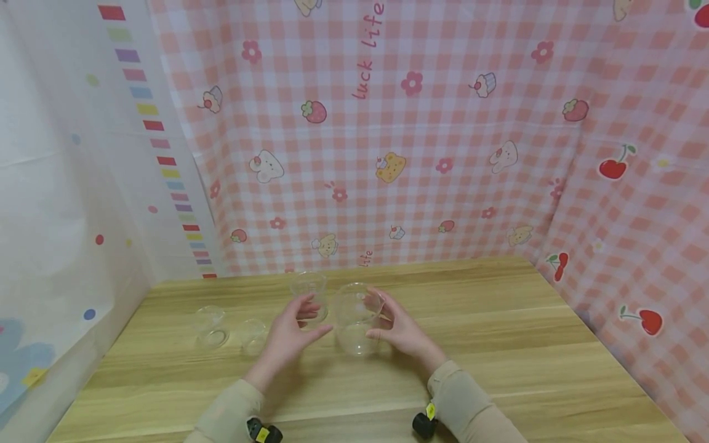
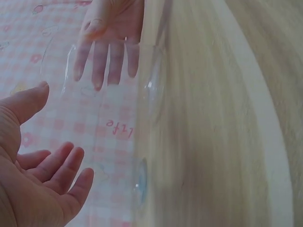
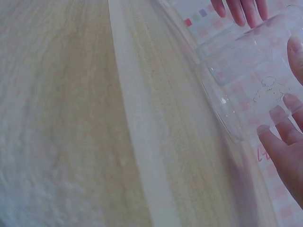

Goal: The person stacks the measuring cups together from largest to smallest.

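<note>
A large clear cup [image 1: 354,341] stands upright on the wooden table between my two hands. My right hand [image 1: 400,329] is at its right side, fingers loosely spread; through the clear wall [image 2: 154,90] they show straight in the left wrist view. Whether those fingers touch the wall I cannot tell. To the left of the cup, my left hand [image 1: 292,329] holds nothing, its thumb apart from its loosely bent fingers. Just behind this hand stands another clear cup [image 1: 308,283], partly hidden by it.
Two smaller clear cups, one at the far left [image 1: 212,326] and one nearer the left hand [image 1: 253,336], stand on the wooden table [image 1: 498,357]. A pink checked cloth [image 1: 354,141] hangs at the back and right, a white one [image 1: 55,184] at the left.
</note>
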Demonstrator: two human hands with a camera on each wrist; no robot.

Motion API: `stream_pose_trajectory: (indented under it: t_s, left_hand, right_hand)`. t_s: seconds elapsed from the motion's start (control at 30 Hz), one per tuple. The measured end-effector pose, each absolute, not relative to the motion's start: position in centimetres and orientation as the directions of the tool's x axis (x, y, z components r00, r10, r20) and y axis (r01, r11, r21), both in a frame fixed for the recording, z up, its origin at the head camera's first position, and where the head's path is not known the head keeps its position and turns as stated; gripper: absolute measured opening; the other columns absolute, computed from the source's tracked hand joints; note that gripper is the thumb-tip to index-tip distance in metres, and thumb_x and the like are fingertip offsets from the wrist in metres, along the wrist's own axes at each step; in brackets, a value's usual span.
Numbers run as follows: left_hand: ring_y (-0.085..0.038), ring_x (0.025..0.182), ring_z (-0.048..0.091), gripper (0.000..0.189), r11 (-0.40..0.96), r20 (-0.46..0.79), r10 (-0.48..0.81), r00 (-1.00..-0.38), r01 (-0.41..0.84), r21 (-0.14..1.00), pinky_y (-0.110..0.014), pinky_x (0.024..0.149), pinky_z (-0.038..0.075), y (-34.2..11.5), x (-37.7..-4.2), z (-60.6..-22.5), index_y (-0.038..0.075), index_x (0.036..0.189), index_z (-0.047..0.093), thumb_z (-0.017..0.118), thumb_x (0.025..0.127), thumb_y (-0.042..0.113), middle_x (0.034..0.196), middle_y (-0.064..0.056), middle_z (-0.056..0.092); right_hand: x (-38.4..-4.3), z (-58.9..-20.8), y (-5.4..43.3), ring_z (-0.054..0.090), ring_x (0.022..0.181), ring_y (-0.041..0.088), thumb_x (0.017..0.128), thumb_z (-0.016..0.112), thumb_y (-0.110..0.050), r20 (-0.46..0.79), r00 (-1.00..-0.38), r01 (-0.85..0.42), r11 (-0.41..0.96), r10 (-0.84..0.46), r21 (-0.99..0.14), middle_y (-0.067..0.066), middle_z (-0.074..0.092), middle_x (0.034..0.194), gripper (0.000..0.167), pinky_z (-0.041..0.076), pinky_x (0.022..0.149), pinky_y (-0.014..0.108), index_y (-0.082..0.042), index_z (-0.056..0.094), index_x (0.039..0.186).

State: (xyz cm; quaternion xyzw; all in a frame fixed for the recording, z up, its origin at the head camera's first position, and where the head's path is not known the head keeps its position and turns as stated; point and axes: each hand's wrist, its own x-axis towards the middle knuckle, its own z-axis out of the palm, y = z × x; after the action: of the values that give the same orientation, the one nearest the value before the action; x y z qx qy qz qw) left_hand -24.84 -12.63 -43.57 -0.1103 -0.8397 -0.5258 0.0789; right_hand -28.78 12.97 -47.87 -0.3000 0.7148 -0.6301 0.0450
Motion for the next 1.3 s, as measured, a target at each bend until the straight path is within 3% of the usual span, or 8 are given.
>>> stream_pose_trajectory:
  t_s: [0.53, 0.87, 1.3]
  left_hand:
    - [-0.030, 0.102, 0.065, 0.063, 0.508, 0.255, 0.090, -0.963, 0.265, 0.820, -0.043, 0.086, 0.055, -15.3, -25.9, -41.6, -0.006, 0.133, 0.052, 0.082, 0.083, 0.018, 0.114, -0.017, 0.067]
    - [-0.031, 0.102, 0.064, 0.066, 0.656, 0.260, 0.116, -0.959, 0.271, 0.705, -0.046, 0.087, 0.054, -16.2, -27.1, -39.6, -0.006, 0.136, 0.051, 0.080, 0.085, 0.021, 0.115, -0.017, 0.066]
    - [-0.033, 0.108, 0.061, 0.063, 0.723, 0.289, 0.119, -0.950, 0.282, 0.630, -0.049, 0.091, 0.051, -15.9, -28.6, -37.9, -0.005, 0.134, 0.053, 0.078, 0.086, 0.028, 0.118, -0.018, 0.064]
  right_hand:
    - [-29.1, -48.3, 13.0, 0.032, 0.139, 0.047, 0.083, 0.073, 0.007, 0.354, -0.790, -0.404, -0.010, -0.500, -0.915, 0.033, 0.035, 0.149, 0.083, 0.033, 0.110, 0.054, 0.002, 0.025, 0.152]
    - [-28.9, -48.1, 12.9, 0.034, 0.138, 0.047, 0.081, 0.072, 0.011, 0.356, -0.799, -0.394, -0.024, -0.484, -0.919, 0.033, 0.036, 0.148, 0.084, 0.034, 0.109, 0.054, 0.004, 0.026, 0.151]
    - [-29.0, -48.3, 13.0, 0.034, 0.137, 0.048, 0.082, 0.073, 0.008, 0.342, -0.804, -0.396, 0.011, -0.486, -0.918, 0.032, 0.037, 0.148, 0.085, 0.034, 0.110, 0.054, 0.005, 0.025, 0.151]
